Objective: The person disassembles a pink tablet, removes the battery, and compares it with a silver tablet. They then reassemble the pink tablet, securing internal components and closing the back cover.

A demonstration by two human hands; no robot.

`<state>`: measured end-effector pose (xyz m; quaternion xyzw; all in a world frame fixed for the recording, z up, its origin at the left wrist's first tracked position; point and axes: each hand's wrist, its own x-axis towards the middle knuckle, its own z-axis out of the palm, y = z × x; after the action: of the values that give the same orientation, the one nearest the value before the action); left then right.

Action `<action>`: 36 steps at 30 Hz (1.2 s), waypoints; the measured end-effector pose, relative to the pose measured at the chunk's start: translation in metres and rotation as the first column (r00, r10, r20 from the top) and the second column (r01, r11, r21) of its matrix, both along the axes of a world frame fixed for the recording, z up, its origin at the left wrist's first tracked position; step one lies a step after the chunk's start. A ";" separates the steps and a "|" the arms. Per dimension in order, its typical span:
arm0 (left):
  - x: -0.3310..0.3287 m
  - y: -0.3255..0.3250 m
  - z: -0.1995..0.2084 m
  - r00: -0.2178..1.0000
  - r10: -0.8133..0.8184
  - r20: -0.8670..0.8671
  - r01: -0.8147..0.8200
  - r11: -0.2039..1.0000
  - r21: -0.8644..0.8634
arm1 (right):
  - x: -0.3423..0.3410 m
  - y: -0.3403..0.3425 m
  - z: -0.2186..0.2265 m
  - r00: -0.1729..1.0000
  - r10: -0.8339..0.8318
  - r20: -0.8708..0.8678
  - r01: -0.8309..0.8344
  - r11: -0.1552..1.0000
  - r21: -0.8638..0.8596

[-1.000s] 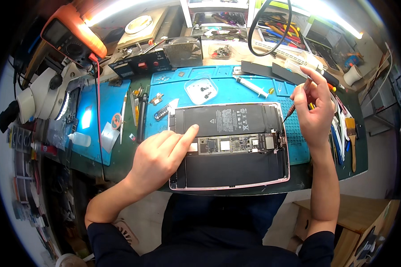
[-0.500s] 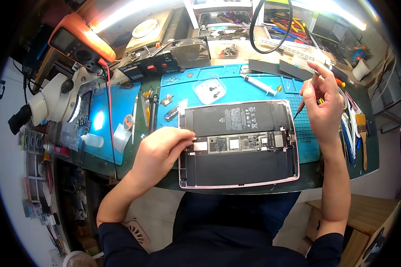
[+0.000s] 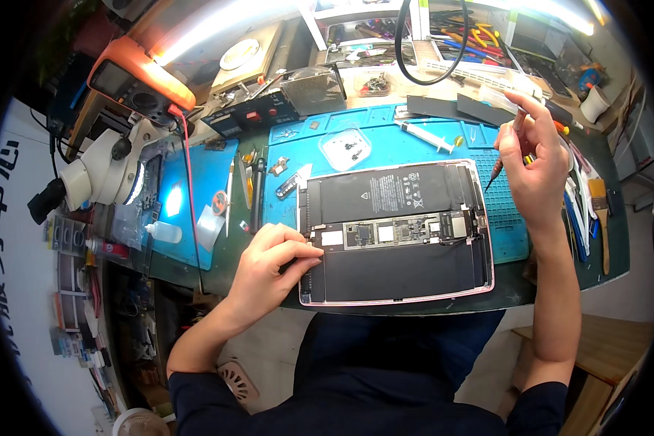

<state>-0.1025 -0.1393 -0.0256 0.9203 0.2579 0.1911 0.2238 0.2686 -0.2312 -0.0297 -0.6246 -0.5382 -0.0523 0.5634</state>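
Head view, looking down. My left hand (image 3: pixel 269 265) rests curled on the left edge of the opened tablet (image 3: pixel 396 232), fingertips pressed on its frame beside the circuit board; fingers drawn in narrow, gripping nothing that I can see.

My right hand (image 3: pixel 534 163) is raised just off the tablet's upper right corner, closed around a thin screwdriver (image 3: pixel 503 154). Its tip points down-left, close to that corner; whether it touches, I cannot tell.

The tablet lies flat, back shell pink-rimmed, two dark battery panels above and below a strip of board. It sits on a blue work mat (image 3: pixel 385 134) at the near edge of the table (image 3: pixel 232 254), directly in front of me.

On the mat behind the tablet: a small clear dish of screws (image 3: pixel 345 147) and a syringe (image 3: pixel 429 136).

Far left: a white microscope (image 3: pixel 98 178) and an orange multimeter (image 3: pixel 138 73). Tweezers (image 3: pixel 256 192) lie between the two mats.
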 end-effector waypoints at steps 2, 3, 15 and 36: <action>-0.003 -0.001 -0.004 0.999 0.009 0.038 -0.009 1.000 0.003 | 0.000 0.000 0.000 1.000 -0.004 0.015 0.004 1.000 0.002; -0.002 0.001 -0.006 0.998 0.033 0.060 -0.036 0.998 0.058 | 0.000 0.000 -0.001 1.000 -0.009 0.019 0.009 1.000 -0.001; 0.003 0.032 0.004 0.994 -0.109 -0.033 0.110 0.993 0.040 | 0.003 -0.005 0.000 1.000 0.018 0.013 -0.017 0.999 -0.042; -0.002 0.027 0.006 0.924 -0.346 -0.162 0.382 0.851 0.360 | 0.045 -0.066 0.043 0.955 -0.100 0.279 0.257 0.746 -0.615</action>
<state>-0.1046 -0.1127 -0.0196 0.9859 0.0461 0.1499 0.0589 0.3138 -0.2974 0.0130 -0.8184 -0.5215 0.0106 0.2412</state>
